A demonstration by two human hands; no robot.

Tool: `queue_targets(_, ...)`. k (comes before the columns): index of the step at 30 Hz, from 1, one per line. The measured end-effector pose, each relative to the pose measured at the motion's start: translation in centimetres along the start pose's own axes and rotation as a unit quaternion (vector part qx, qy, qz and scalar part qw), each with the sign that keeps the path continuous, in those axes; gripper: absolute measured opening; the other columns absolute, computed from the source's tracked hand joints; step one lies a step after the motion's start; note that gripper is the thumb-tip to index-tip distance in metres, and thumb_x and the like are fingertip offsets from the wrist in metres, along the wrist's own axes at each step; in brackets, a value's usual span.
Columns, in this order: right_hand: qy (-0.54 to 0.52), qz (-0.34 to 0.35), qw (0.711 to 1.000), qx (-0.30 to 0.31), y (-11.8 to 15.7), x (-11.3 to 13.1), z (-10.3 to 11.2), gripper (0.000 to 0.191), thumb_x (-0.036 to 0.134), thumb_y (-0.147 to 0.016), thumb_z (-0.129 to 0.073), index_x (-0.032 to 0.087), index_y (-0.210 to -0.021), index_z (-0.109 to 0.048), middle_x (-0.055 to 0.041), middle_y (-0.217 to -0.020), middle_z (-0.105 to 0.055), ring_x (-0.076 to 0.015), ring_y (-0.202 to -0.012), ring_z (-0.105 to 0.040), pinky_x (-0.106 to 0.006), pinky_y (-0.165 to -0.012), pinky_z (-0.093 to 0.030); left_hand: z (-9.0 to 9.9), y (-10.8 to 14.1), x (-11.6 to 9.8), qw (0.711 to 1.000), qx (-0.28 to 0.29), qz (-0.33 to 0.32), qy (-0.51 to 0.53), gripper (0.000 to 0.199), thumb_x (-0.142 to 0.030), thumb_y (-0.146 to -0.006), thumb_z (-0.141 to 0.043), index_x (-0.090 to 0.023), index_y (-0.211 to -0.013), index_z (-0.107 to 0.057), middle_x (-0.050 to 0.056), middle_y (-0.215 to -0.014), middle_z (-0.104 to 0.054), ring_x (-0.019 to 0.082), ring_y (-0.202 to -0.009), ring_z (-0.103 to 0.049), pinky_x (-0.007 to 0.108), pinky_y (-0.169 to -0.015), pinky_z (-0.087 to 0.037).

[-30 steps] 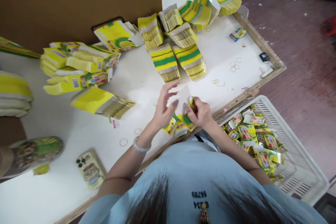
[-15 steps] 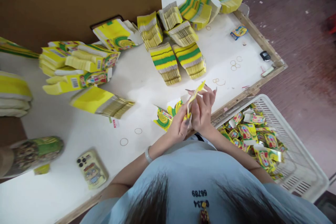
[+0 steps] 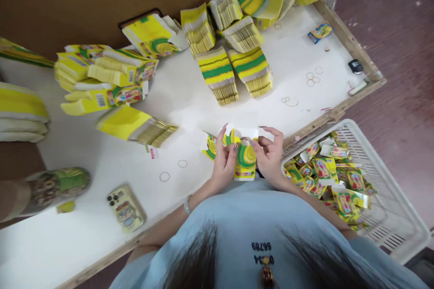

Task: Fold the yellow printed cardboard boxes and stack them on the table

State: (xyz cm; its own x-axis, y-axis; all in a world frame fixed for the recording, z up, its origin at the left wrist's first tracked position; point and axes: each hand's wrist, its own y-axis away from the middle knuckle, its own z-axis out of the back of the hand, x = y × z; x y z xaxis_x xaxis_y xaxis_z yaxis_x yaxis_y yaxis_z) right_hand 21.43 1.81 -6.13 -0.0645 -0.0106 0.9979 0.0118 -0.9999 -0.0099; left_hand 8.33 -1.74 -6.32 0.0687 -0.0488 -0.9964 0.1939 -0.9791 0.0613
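Observation:
Close to my body, a small yellow and green carton (image 3: 247, 159) is held up between both hands, its printed swirl face towards me and white flaps at its top. My left hand (image 3: 224, 158) pinches the carton's left edge between thumb and fingers. On its other side my right hand (image 3: 270, 153) grips the upper right edge, thumb on the front. Partly hidden behind my left hand, another yellow and green carton (image 3: 210, 145) lies on the white table (image 3: 190, 113).
Several stacks of flat cartons (image 3: 217, 72) stand across the table. At the right, a white plastic basket (image 3: 389, 203) holds many small cartons. A phone (image 3: 127, 207), a jar (image 3: 57, 187), a blue box (image 3: 320, 32) and rubber bands (image 3: 164, 176) lie around. A wooden rim (image 3: 342, 110) edges the table.
The carton was edge-on between my hands and now shows its broad printed face. My hands have moved apart to its two sides. The whole view has shifted slightly.

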Motion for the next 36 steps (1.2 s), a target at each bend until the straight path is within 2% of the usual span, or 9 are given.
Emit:
queue_targets(2, 0.036, 0.034, 0.999, -0.009, 0.8, -0.4, 0.8, 0.041, 0.053, -0.093, -0.072, 0.025, -0.120, -0.060, -0.0016, -0.083, -0.071, -0.0145, -0.061, -0.066, -0.027, -0.062, -0.058, 0.5, 1.0, 0.3, 1.000, 0.018, 0.005, 0.019, 0.059, -0.058, -0.103, -0.056, -0.030, -0.151, -0.039, 0.000, -0.079, -0.065, 0.015, -0.061, -0.062, 0.029, -0.060, -0.055)
queue_targets(5, 0.061, 0.026, 0.997, 0.036, 1.4, -0.3, 2.3, 0.034, 0.053, -0.092, -0.071, 0.023, -0.108, -0.072, -0.0085, -0.097, -0.077, -0.0196, -0.075, -0.075, -0.032, -0.068, -0.062, 1.6, 1.9, 0.5, 0.995, 0.093, 0.024, 0.023, 0.052, -0.056, -0.103, -0.057, -0.027, -0.145, -0.048, -0.003, -0.069, -0.059, 0.014, -0.053, -0.056, 0.026, -0.053, -0.050)
queue_targets(10, 0.060, 0.002, 0.991, 0.117, 1.3, 0.2, 3.3, 0.038, 0.054, -0.099, -0.061, 0.022, -0.081, -0.073, -0.0019, -0.072, -0.072, -0.0159, -0.061, -0.066, -0.027, -0.057, -0.056, 2.6, 1.7, 0.4, 0.988, 0.154, 0.007, -0.016, 0.031, -0.051, -0.103, -0.057, -0.023, -0.115, -0.067, 0.003, -0.077, -0.064, 0.015, -0.063, -0.060, 0.027, -0.059, -0.053)
queue_targets(14, 0.080, 0.050, 0.993, 0.072, 1.2, -0.3, 3.7, 0.028, 0.046, -0.102, -0.059, 0.024, -0.101, -0.075, -0.0061, -0.089, -0.080, -0.0188, -0.077, -0.076, -0.030, -0.068, -0.063, 1.7, 1.4, 0.4, 0.993, 0.113, -0.015, 0.008, 0.033, -0.052, -0.104, -0.056, -0.029, -0.127, -0.063, 0.003, -0.084, -0.068, 0.017, -0.068, -0.065, 0.028, -0.061, -0.056)
queue_targets(17, 0.110, 0.135, 0.971, 0.166, 0.8, -0.6, 5.0, 0.030, 0.047, -0.103, -0.058, 0.026, -0.112, -0.077, -0.0091, -0.105, -0.083, -0.0219, -0.093, -0.081, -0.036, -0.080, -0.067, 1.5, 1.4, 0.2, 0.990, 0.137, 0.005, 0.026, 0.049, -0.060, -0.105, -0.046, -0.027, -0.137, -0.063, 0.002, -0.071, -0.067, 0.014, -0.048, -0.055, 0.027, -0.045, -0.049)
queue_targets(20, 0.108, 0.177, 0.947, 0.245, 0.6, -0.2, 6.2, 0.040, 0.059, -0.093, -0.071, 0.025, -0.112, -0.078, -0.0127, -0.118, -0.081, -0.0272, -0.107, -0.079, -0.042, -0.090, -0.067, 1.8, 1.3, -0.3, 0.986, 0.163, 0.013, -0.012, 0.053, -0.060, -0.107, -0.041, -0.022, -0.124, -0.075, 0.009, -0.081, -0.076, 0.018, -0.059, -0.067, 0.030, -0.055, -0.058)
queue_targets(23, 0.073, 0.051, 0.959, 0.268, 1.0, 0.9, 6.1, 0.044, 0.047, -0.092, -0.075, 0.024, -0.129, -0.070, -0.0122, -0.117, -0.079, -0.0236, -0.097, -0.080, -0.036, -0.079, -0.068, 2.3, 1.1, -0.8, 0.986, 0.152, -0.005, -0.070, 0.045, -0.053, -0.106, -0.048, -0.024, -0.124, -0.077, 0.011, -0.105, -0.081, 0.022, -0.088, -0.077, 0.035, -0.081, -0.065)
queue_targets(27, 0.009, -0.124, 0.947, 0.296, 1.5, 2.3, 5.2, 0.042, 0.028, -0.090, -0.071, 0.023, -0.131, -0.061, -0.0042, -0.099, -0.079, -0.0168, -0.078, -0.076, -0.028, -0.067, -0.064, 2.5, 0.9, -0.9, 0.981, 0.169, -0.015, -0.099, 0.044, -0.049, -0.107, -0.048, -0.024, -0.132, -0.074, 0.011, -0.115, -0.082, 0.021, -0.089, -0.078, 0.035, -0.084, -0.064)
queue_targets(36, -0.076, -0.173, 0.921, 0.341, 0.3, 2.0, 5.7, 0.041, 0.040, -0.090, -0.075, 0.024, -0.128, -0.073, -0.0027, -0.095, -0.082, -0.0168, -0.079, -0.078, -0.031, -0.070, -0.067, 2.7, 1.2, -0.3, 0.972, 0.182, -0.077, -0.126, 0.043, -0.041, -0.110, -0.042, -0.028, -0.143, -0.066, 0.011, -0.116, -0.079, 0.023, -0.101, -0.076, 0.037, -0.090, -0.061)
